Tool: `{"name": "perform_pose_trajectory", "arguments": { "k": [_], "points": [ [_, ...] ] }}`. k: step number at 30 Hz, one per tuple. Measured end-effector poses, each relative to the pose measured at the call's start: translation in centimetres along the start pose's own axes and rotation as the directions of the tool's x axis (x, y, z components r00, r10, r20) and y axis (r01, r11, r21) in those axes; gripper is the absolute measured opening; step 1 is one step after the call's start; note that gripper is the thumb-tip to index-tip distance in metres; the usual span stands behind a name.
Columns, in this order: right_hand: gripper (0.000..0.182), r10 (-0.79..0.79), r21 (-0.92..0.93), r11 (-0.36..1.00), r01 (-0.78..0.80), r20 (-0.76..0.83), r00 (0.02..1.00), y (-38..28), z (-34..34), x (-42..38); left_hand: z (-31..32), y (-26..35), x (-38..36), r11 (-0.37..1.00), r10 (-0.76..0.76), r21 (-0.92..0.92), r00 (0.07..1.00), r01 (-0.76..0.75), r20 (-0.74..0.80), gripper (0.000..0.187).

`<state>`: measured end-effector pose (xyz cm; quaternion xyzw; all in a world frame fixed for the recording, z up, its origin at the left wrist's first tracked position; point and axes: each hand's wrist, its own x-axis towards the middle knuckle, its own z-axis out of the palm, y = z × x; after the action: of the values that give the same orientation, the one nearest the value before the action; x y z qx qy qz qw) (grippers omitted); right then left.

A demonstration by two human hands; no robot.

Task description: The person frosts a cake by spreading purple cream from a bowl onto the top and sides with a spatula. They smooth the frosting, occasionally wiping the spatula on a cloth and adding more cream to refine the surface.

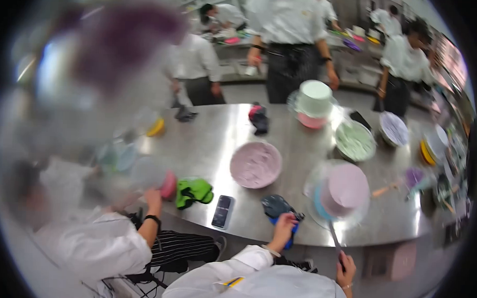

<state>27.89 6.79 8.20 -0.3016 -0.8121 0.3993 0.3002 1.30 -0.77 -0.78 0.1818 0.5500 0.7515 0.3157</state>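
Observation:
My right hand (345,271) is closed round the dark handle of a long palette knife (334,235). The blade points up toward the base of a smooth, pale pink cake (347,188). That cake stands on a blue turntable (320,203) with a clear round plate under the cake. My left hand (283,230) is at the table's near edge, its fingers closed on a dark grey and blue cloth (276,207). Part of the cloth hangs over the edge. Left of the cake is a pink bowl (256,165) of pink cream.
A phone (222,211) and a green-black cloth (194,192) lie to the left, near a seated co-worker (104,239). Bowls of green cream (355,140) and lilac cream (393,129) stand farther back, beside a pale green cake (314,98). People stand across the steel table (207,148).

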Motion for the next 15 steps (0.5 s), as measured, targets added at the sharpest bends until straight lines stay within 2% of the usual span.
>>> {"name": "perform_pose_trajectory", "arguments": {
  "k": [2, 3, 5, 7, 8, 9, 10, 11, 12, 14, 15],
  "points": [
    [0.035, -0.058, 0.043, 0.997, 0.060, -0.051, 0.997, 0.3, -0.1, 1.6, 0.6, 1.9, 1.1, 0.998, -0.007, 0.068, 1.000, 0.006, 0.018, 0.025],
    [0.036, -0.063, 0.008, 0.998, 0.065, -0.107, 0.992, 0.4, -0.2, 2.8, 1.4, 2.0, 2.5, 0.997, 0.021, 0.075, 1.000, -0.021, 0.001, 0.025],
    [0.037, -0.013, -0.046, 0.999, 0.004, -0.189, 0.982, -0.1, -1.0, 3.3, 3.9, 1.1, 3.1, 0.968, -0.199, 0.155, 0.980, 0.199, -0.012, 0.028],
    [0.035, 0.033, -0.068, 0.996, -0.051, -0.234, 0.972, -0.5, -2.1, 4.7, 4.3, 0.0, 4.1, 0.948, -0.264, 0.176, 0.964, 0.266, -0.031, 0.036],
    [0.033, 0.047, -0.091, 0.993, -0.073, -0.259, 0.965, -0.5, -2.6, 5.4, 4.1, -0.1, 5.0, 0.929, -0.370, 0.038, 0.927, 0.368, 0.062, 0.044],
    [0.032, 0.062, -0.129, 0.986, -0.105, -0.303, 0.951, -0.7, -3.0, 6.0, 4.2, -1.0, 5.2, 0.924, -0.375, -0.045, 0.923, 0.380, 0.087, 0.046],
    [0.032, 0.164, -0.112, 0.971, -0.210, -0.323, 0.932, -0.6, -3.3, 6.1, 5.3, -0.1, 4.8, 0.877, -0.399, -0.235, 0.908, 0.419, 0.130, 0.046],
    [0.038, 0.118, -0.155, 0.970, -0.186, -0.368, 0.922, -0.4, -3.6, 6.6, 5.8, 0.8, 5.0, 0.800, -0.411, -0.412, 0.899, 0.436, 0.152, 0.049],
    [0.038, 0.093, -0.154, 0.973, -0.170, -0.411, 0.907, -0.4, -3.7, 7.0, 5.6, 0.6, 5.2, 0.780, -0.434, -0.424, 0.886, 0.460, 0.164, 0.056],
    [0.036, 0.184, -0.162, 0.950, -0.267, -0.401, 0.897, -0.8, -4.2, 7.4, 5.8, 1.0, 5.0, 0.783, -0.457, -0.409, 0.879, 0.470, 0.135, 0.054],
    [0.035, 0.166, -0.187, 0.947, -0.261, -0.409, 0.897, -0.4, -4.2, 7.5, 6.1, 1.2, 4.9, 0.767, -0.478, -0.400, 0.863, 0.501, 0.165, 0.054]
  ]
}}
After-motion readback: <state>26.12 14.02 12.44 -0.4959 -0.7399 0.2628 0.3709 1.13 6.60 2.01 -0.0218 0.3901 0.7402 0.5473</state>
